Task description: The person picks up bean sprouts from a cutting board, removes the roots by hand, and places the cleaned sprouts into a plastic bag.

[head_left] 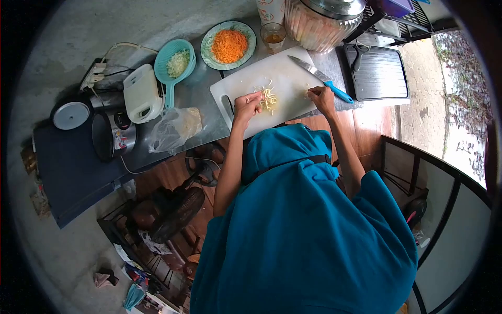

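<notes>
Pale, thin strands that look like bean sprouts (269,100) lie in a small heap on the white cutting board (235,82). My left hand (248,108) is closed at the left side of the heap, its fingers curled; what they hold is hidden. Over the board's right part, my right hand (321,99) is pinched, with tiny pale bits by its fingertips, too small to name. A kitchen knife (315,73) with a blue handle lies across the board's right edge, just beyond my right hand.
Behind the board stand a plate of shredded carrot (229,46), a glass (273,37) and a large ribbed jar (323,26). A turquoise strainer (170,78) with pale shreds and a plastic bag (175,130) are at left. A ridged black griddle (379,73) lies at right.
</notes>
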The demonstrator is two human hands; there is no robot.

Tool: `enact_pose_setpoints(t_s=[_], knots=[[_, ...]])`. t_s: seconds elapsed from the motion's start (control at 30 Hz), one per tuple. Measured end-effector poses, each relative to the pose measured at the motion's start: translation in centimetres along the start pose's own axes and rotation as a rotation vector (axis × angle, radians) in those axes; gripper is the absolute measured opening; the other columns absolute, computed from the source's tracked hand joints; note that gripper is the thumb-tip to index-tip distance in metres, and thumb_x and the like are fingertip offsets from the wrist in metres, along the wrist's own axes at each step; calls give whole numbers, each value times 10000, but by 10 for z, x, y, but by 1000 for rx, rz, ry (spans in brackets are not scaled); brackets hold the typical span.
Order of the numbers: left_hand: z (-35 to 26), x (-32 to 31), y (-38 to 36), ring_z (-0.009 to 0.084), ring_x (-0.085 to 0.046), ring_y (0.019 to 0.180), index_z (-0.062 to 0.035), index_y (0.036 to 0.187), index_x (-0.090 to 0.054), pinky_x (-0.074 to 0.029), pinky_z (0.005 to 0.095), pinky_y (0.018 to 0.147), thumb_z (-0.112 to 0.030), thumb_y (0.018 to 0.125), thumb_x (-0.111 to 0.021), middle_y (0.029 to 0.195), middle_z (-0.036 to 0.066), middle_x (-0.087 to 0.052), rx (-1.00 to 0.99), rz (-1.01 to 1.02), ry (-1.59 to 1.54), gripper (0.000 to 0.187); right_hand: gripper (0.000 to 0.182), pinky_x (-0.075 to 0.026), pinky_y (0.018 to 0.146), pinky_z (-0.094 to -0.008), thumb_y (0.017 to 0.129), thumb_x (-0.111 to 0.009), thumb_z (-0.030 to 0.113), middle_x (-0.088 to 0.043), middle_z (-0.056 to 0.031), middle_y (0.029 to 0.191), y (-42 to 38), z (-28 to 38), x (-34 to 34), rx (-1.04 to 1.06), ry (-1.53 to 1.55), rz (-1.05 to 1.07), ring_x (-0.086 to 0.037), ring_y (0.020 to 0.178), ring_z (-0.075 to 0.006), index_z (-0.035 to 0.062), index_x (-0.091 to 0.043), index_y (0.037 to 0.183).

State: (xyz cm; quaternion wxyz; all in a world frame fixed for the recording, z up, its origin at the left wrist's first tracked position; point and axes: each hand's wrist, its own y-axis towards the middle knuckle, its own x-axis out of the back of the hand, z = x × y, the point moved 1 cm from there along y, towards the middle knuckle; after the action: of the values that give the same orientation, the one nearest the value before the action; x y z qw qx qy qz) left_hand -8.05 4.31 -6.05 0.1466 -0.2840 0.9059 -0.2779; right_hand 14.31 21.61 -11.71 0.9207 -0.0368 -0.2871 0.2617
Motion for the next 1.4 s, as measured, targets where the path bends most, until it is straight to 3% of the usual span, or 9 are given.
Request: enact_pose_setpoints(t_s=[0.2,0.43,0.5,0.63,0.77,0.87,1.03,1.13,1.4], knots=[[-2,-7,7,89,-531,495,70,989,-629,-410,210,459,-91,820,-678,891,146,-697,-98,-143,371,238,220,-525,615,-329,727,-705,180,-673,-176,702,-4,23,5,14,-108,-23,-675,633,-255,-32,-706,787],[-9,2,-7,72,-469,447,73,985,-626,-342,194,410,-221,872,-657,755,122,-667,-79,-104,97,316,254,-491,564,-343,800,-675,223,-669,-154,680,-6,33,11,24,-58,-63,-632,563,-214,-23,-698,860],[-13,6,-21,53,-410,447,48,1157,-572,-275,194,397,-512,931,-483,739,101,-640,-25,94,-138,611,254,-486,560,-340,813,-664,220,-668,-151,679,-10,41,11,34,13,-58,-620,551,-203,-21,-695,886],[-31,3,-38,70,-345,400,59,1379,-342,-243,179,377,-728,884,-166,703,121,-629,24,318,-224,946,258,-484,593,-328,835,-657,227,-669,-139,712,-29,110,2,160,155,146,-604,598,-181,8,-699,963],[-56,-6,-58,68,-352,389,29,1290,-466,-257,185,370,-731,879,-92,657,115,-620,46,440,-198,942,295,-480,609,-323,827,-679,265,-680,-151,792,-48,183,-8,326,129,403,-608,617,-172,4,-706,961],[-58,-12,-63,77,-389,433,14,1198,-516,-262,194,388,-723,885,-88,673,124,-618,-73,474,-78,908,264,-443,534,-300,819,-675,228,-662,-105,684,-57,207,-16,202,110,512,-567,575,-127,-10,-707,928],[-44,-19,-90,58,-457,507,23,1160,-537,-319,189,428,-564,970,-286,730,66,-619,-50,198,-91,666,173,-469,532,-287,826,-668,118,-643,-93,675,-71,185,-33,111,274,620,-585,561,-126,-53,-683,851],[-31,-15,-101,54,-451,509,38,1165,-544,-321,186,438,-460,984,-395,690,44,-586,-121,248,-102,550,173,-476,551,-272,836,-656,113,-644,-81,679,-83,171,-28,4,430,637,-588,590,-116,-57,-679,860],[-19,-15,-118,31,-450,548,27,987,-660,-323,174,462,-164,871,-671,711,26,-617,-50,183,-170,223,122,-510,619,-262,811,-669,59,-672,-95,720,-101,153,-27,-41,419,507,-625,654,-114,-52,-678,861]])
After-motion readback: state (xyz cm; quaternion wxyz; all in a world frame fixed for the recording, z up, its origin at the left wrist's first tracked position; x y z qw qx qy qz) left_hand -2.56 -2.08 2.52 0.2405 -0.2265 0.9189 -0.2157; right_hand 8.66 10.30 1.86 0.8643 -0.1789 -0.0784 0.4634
